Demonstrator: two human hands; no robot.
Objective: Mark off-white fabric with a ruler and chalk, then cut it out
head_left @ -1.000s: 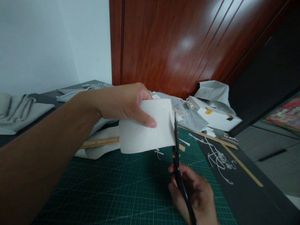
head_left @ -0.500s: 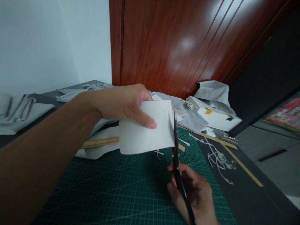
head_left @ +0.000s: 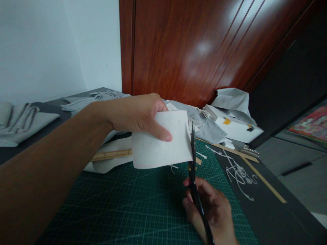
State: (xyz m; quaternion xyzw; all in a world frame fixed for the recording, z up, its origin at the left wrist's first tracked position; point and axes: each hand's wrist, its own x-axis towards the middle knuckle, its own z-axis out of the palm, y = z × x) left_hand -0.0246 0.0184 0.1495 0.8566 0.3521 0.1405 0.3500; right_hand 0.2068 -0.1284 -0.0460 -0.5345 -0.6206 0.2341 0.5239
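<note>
My left hand [head_left: 150,117] is closed on a white rectangular piece [head_left: 163,153], its thumb lying flat across the front; whether it is fabric or card I cannot tell. The fingers behind it are hidden. My right hand [head_left: 211,207] is closed around the handles of black scissors [head_left: 193,149], whose blades point up and away from me. The blades stand along the right edge of the white piece, near its lower right corner. Below both hands lies a green cutting mat [head_left: 143,204] with a printed grid.
Wooden rulers [head_left: 264,180] and a tangle of white cord [head_left: 240,173] lie on the dark table at right. Behind them stands a white box [head_left: 237,124]. Folded grey cloth [head_left: 28,122] rests at far left, and another pale cloth [head_left: 109,160] with a wooden strip lies behind my left arm.
My left hand and the white piece have shifted slightly to the right. The scissor blades have moved a little to the right and look slightly more apart.
</note>
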